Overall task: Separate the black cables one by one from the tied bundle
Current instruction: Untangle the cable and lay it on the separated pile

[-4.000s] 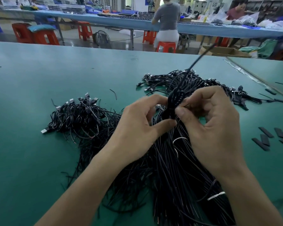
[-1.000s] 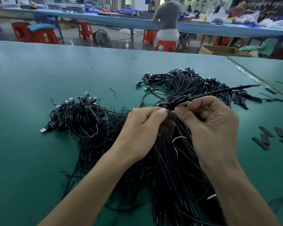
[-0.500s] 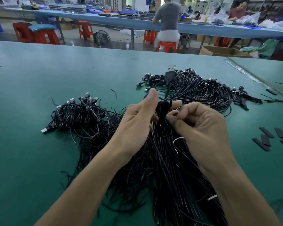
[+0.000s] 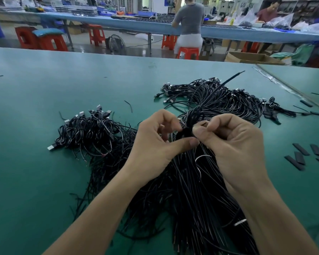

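Left hand (image 4: 160, 144): thumb and curled fingers pinch the tied bundle (image 4: 201, 190) at its narrow waist, from the left side. Hand is closed on the cables, not flat.

Right hand (image 4: 234, 144): thumb and forefinger pinch a cable loop (image 4: 195, 115) just above the same waist; the other fingers are curled under. The two thumbs are almost touching.

A loose strand (image 4: 226, 81) runs from the pinch point up toward the far right. It is blurred; its end cannot be made out.

The bundle lies centre on the green table (image 4: 35, 181). Bare ends fan out toward the near edge under both forearms, and plug ends spread on the far side. A white tie (image 4: 203, 156) shows near the waist and a second one (image 4: 239, 222) nearer, by the right wrist.

Left of the hands, apart from the bundle: a smaller pile (image 4: 88, 131) with plugs showing, judged to be cables already pulled out.

Right side: short black strips (image 4: 300, 155).

Progress, judged: early to middle. The small pile is well short of the bundle in bulk, the ties are still on, and most cables remain to be drawn one by one.
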